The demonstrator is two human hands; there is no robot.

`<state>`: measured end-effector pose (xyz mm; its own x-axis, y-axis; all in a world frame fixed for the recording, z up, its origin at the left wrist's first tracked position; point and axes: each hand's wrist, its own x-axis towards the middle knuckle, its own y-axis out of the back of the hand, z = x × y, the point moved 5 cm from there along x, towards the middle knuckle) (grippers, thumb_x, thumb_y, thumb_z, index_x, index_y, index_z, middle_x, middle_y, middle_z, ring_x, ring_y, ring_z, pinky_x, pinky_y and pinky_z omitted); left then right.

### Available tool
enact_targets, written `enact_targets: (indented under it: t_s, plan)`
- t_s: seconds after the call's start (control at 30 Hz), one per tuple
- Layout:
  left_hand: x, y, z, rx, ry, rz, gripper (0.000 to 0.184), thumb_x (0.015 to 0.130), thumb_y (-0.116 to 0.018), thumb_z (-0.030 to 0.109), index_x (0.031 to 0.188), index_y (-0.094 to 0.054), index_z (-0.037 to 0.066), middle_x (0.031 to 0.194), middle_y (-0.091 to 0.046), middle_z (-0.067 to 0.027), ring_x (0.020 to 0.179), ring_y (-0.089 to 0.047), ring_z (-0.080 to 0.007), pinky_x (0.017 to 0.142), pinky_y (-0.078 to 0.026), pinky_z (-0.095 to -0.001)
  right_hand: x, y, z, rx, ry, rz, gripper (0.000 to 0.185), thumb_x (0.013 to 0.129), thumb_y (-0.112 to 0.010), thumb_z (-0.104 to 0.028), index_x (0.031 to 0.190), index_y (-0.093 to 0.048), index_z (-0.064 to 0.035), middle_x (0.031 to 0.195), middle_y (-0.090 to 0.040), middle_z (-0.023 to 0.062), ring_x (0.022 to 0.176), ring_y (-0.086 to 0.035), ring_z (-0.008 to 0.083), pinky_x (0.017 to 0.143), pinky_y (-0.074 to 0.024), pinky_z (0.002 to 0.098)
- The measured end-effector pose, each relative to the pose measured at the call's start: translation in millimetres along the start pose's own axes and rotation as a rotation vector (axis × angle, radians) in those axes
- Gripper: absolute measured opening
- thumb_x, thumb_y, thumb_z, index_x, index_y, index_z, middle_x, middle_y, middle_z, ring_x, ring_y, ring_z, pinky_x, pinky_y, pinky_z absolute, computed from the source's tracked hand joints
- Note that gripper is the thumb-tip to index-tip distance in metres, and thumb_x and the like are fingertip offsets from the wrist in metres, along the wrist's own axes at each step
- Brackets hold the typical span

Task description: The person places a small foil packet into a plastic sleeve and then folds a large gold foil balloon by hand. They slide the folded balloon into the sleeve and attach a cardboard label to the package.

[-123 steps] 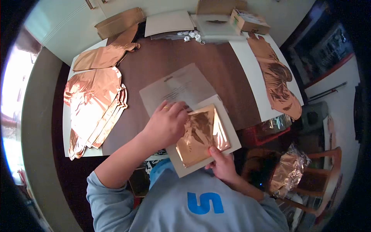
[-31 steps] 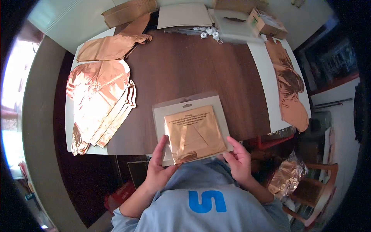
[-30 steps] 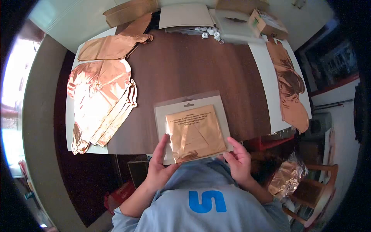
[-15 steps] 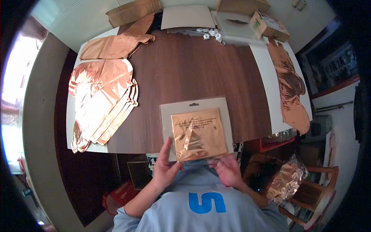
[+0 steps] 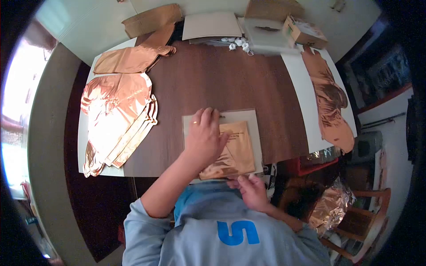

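Moved since the previous frame: left hand (image 5: 205, 138), from the package's lower left edge up across its face; right hand (image 5: 253, 191), slightly leftward along the lower edge.
Package (image 5: 237, 162): flat, squarish, at the near edge of the counter (image 5: 213, 80), in front of the person's torso; lower border reaches the counter's front edge; whether its whole underside rests there cannot be told.
Foil square (image 5: 244, 150): folded metallic sheet, copper to rose-gold; duller and tan at right, bright with reflections at lower left; fine slanting creases across the middle; upper left part covered by the left hand.
Card backing (image 5: 257, 133): pale, wider than the foil, showing as a border round it.
Clear sleeve: transparent, small lines of dark print (image 5: 236, 133) over the foil's upper part, too small to read; dark hang slot (image 5: 222, 117) at top centre, beside the fingertips.
Left hand, state: unclenched, laid over the package, fingers extended to its top edge, thumb apart over the foil; ring on one finger.
Right hand, state: thumb and fingers at the lower edge; whether they pinch it cannot be told.
Copper foil shapes (image 5: 117, 104): glossy, overlapping, counter's left end.
Single foil shape (image 5: 328, 99): wrinkled, on a white sheet (image 5: 299, 93), right end.
White rolls (image 5: 239, 43): small cluster, far edge.
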<state>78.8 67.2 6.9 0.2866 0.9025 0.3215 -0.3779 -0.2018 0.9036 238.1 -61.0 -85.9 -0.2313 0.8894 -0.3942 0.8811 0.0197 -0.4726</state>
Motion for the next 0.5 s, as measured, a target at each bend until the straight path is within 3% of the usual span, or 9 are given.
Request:
enact_targets:
  t_s: [0.03,0.07,0.17,0.27,0.37,0.47,0.5]
  plan:
    - [6,-9,2,0.041,0.015,-0.016,0.065,0.089,-0.065,0.039,0.132,-0.05,-0.007,0.132,-0.048,-0.0272,0.122,-0.046,-0.0427,0.103,-0.04,-0.0492,1,-1,0,-0.007,0.004,-0.008,0.027,0.103,-0.05,-0.015,0.122,-0.059,0.0018,0.113,-0.069,0.0138,0.098,-0.068,0.0216,0.086,-0.0542,0.0352]
    - [7,-15,5,0.079,0.038,-0.051,0.071,0.09,-0.06,0.05,0.138,-0.048,-0.002,0.134,-0.046,-0.0277,0.124,-0.043,-0.0449,0.104,-0.037,-0.0544,2,-1,0,-0.012,0.007,-0.013,0.026,0.103,-0.05,-0.014,0.122,-0.059,0.0021,0.111,-0.069,0.0126,0.098,-0.068,0.021,0.086,-0.0546,0.035]
    - [7,-13,17,0.212,0.074,-0.081,0.076,0.088,-0.057,0.059,0.142,-0.046,0.006,0.135,-0.046,-0.0278,0.124,-0.043,-0.0466,0.103,-0.034,-0.0609,4,3,2,0.0,-0.018,0.019,0.025,0.102,-0.051,-0.015,0.119,-0.06,0.0021,0.106,-0.07,0.0121,0.094,-0.068,0.0207,0.087,-0.0544,0.0346]
    - [9,-12,21,0.241,0.091,-0.151,0.082,0.086,-0.055,0.066,0.146,-0.043,0.011,0.14,-0.043,-0.0281,0.127,-0.041,-0.0487,0.102,-0.032,-0.0639,7,1,1,0.02,0.026,-0.008,0.025,0.102,-0.052,-0.017,0.116,-0.062,0.0014,0.104,-0.072,0.0154,0.09,-0.069,0.0216,0.083,-0.0553,0.0356]
    - [8,-10,25,0.232,0.101,-0.216,0.087,0.083,-0.061,0.064,0.148,-0.041,0.01,0.145,-0.038,-0.0292,0.134,-0.036,-0.0498,0.107,-0.029,-0.0635,7,1,1,0.029,-0.005,-0.026,0.025,0.102,-0.053,-0.016,0.119,-0.06,0.0002,0.106,-0.071,0.0148,0.092,-0.069,0.021,0.083,-0.0555,0.0356]
    - [5,11,3,-0.392,0.169,-0.017,0.092,0.081,-0.069,0.059,0.151,-0.036,0.009,0.15,-0.033,-0.0291,0.14,-0.029,-0.0502,0.111,-0.025,-0.0633,6,-4,-2,0.12,-0.015,-0.013,0.026,0.102,-0.053,-0.016,0.122,-0.058,-0.0004,0.109,-0.07,0.0142,0.095,-0.068,0.02,0.083,-0.0558,0.0356]
    - [-3,21,-4,-0.305,0.113,-0.003,0.092,0.079,-0.071,0.057,0.15,-0.037,0.009,0.151,-0.033,-0.0287,0.141,-0.029,-0.0503,0.112,-0.026,-0.0622,5,-4,-1,0.114,-0.003,0.006,0.025,0.102,-0.053,-0.016,0.119,-0.059,0.0004,0.106,-0.07,0.0136,0.092,-0.068,0.0196,0.082,-0.0562,0.0349]
